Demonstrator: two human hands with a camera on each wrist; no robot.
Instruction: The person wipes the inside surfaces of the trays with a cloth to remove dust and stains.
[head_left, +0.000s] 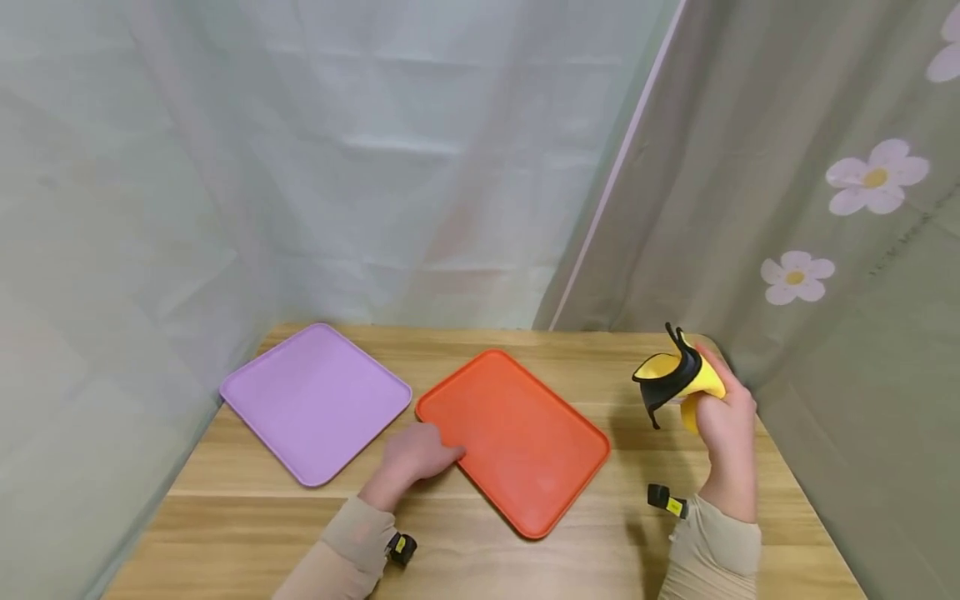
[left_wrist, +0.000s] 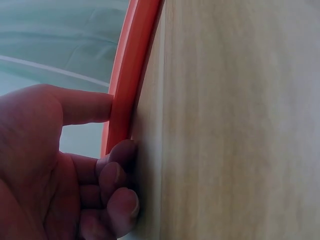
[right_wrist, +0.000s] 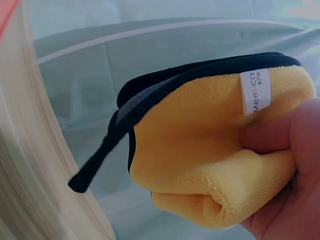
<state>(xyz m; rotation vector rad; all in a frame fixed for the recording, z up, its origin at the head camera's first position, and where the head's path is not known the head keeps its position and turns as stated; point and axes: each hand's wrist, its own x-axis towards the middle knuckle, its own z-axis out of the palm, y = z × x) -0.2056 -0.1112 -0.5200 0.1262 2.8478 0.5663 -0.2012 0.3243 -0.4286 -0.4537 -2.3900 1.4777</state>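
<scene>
My left hand (head_left: 420,452) grips the near left edge of an orange-red tray (head_left: 517,442) on the wooden table. In the left wrist view, the thumb presses the tray's rim (left_wrist: 125,65) from one side, while curled fingers lie against its other side. Raised above the table's right side, my right hand (head_left: 726,417) holds a folded yellow cloth (head_left: 708,379) with black edging. The right wrist view shows the thumb pressed into the plush cloth (right_wrist: 190,135), near its white label (right_wrist: 256,92); a black strip hangs off one corner. Some right-hand fingers are hidden behind it.
A purple tray (head_left: 318,404) lies on the wooden table (head_left: 247,533) to the left of the orange-red one. Pale curtains (head_left: 420,167) stand along the table's back and sides, and flowers are printed on the right one.
</scene>
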